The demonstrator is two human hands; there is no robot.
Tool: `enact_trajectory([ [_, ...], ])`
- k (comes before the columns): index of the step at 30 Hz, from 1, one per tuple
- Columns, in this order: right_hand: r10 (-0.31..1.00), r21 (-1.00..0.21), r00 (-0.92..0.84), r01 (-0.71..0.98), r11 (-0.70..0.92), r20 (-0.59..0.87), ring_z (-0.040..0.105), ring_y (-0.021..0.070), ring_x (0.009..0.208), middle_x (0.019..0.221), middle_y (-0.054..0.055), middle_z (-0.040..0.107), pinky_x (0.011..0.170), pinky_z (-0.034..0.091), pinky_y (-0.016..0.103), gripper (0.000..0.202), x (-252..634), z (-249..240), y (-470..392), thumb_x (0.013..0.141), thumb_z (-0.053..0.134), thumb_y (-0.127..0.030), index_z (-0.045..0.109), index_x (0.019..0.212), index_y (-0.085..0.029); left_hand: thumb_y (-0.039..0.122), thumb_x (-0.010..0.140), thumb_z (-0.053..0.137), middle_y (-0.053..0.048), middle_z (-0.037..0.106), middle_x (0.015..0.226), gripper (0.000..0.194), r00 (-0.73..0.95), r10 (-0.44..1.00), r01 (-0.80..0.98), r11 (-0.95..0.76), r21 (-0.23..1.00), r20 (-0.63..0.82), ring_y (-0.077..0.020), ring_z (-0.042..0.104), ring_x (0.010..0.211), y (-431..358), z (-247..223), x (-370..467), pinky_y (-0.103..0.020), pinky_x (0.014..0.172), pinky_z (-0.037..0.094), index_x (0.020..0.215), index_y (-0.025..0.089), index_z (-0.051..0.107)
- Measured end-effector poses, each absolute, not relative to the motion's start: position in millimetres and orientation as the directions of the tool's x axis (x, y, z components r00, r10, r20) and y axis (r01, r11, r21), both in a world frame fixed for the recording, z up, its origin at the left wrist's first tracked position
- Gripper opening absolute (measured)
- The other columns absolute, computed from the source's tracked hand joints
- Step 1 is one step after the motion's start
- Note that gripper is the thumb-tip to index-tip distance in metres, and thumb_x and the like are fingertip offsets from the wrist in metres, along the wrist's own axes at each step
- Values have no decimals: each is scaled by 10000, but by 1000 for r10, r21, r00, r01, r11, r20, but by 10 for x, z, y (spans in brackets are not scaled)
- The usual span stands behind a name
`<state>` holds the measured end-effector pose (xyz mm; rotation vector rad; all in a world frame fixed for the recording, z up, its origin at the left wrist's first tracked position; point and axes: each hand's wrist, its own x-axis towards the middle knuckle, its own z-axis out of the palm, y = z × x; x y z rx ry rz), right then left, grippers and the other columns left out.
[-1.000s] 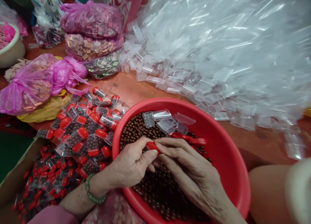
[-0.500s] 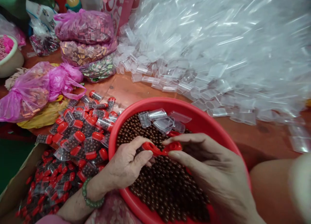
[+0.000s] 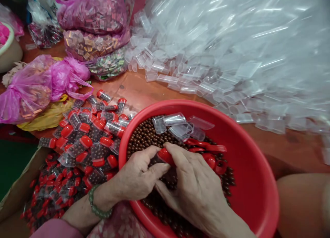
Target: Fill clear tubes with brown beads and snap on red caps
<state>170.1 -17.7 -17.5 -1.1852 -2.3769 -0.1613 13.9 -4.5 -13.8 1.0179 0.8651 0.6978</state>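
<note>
A red basin (image 3: 254, 196) holds many small brown balls (image 3: 144, 136). Over them my left hand (image 3: 140, 172), with a green bead bracelet on its wrist, pinches a small container with a red cap (image 3: 165, 156). My right hand (image 3: 190, 183) is against that cap, its fingers bent around it and its thumb below. The lower part of the container is mostly hidden by my fingers. Several clear empty cases (image 3: 177, 124) lie on the balls at the basin's far side. Red plastic pieces (image 3: 206, 145) rest beside my right hand.
Left of the basin is a heap of filled, red-capped containers (image 3: 82, 145), running down into a box (image 3: 23, 183). Clear cases (image 3: 219, 59) form a large pile behind. Pink bags (image 3: 95, 14) of small pieces stand back left. A bare knee (image 3: 301, 196) is at the right.
My right hand has moved left and closed in on the container, where a red cap now sits. The red piece between my hands is no longer there. The view has shifted slightly.
</note>
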Motion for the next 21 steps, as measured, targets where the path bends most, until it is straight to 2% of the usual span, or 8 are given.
enact_trajectory([
  [4,648,-3,-580,744,668,493,658,264,865,956,193,691,735,516,381,569,1695,-149,-106,893,507,-327,417,1330,28,255,878,530,-13,542,827,130,501,813,-168,427,889,-296,-151,518,812,-51,-149,151,-298,810,454,922,136,558],
  [9,612,-33,-627,685,728,483,682,263,785,923,184,711,695,509,373,655,1739,-113,-62,877,545,-388,376,1377,-1,258,869,533,-18,575,820,126,506,799,-113,436,893,-325,-146,538,779,-57,-135,153,-275,749,453,895,140,571],
  [12,603,-32,-628,679,734,492,684,262,753,895,176,722,680,508,376,647,1752,-114,-70,872,557,-369,374,1378,-10,298,851,585,-19,585,811,164,518,789,-127,453,882,-331,-145,545,772,-64,-139,155,-273,746,458,874,136,584],
  [16,593,-19,-635,675,738,495,686,262,813,914,182,719,713,506,368,597,1751,-135,-75,893,537,-334,386,1355,11,463,837,644,-47,634,902,356,509,806,-261,478,839,-301,-172,594,873,-59,-154,165,-309,867,468,964,132,613],
  [19,608,5,-641,690,724,468,669,287,899,1020,225,693,740,494,382,565,1721,-135,-79,903,555,-313,408,1340,15,594,868,548,-75,675,968,492,478,821,-332,498,801,-312,-201,618,959,-42,-163,189,-352,952,457,1007,133,649],
  [21,638,21,-626,721,693,448,652,325,887,1049,251,667,718,485,417,565,1687,-132,-85,907,556,-346,430,1329,8,624,897,457,-93,691,915,552,435,808,-369,563,740,-398,-221,640,925,-24,-181,217,-387,919,486,987,120,665],
])
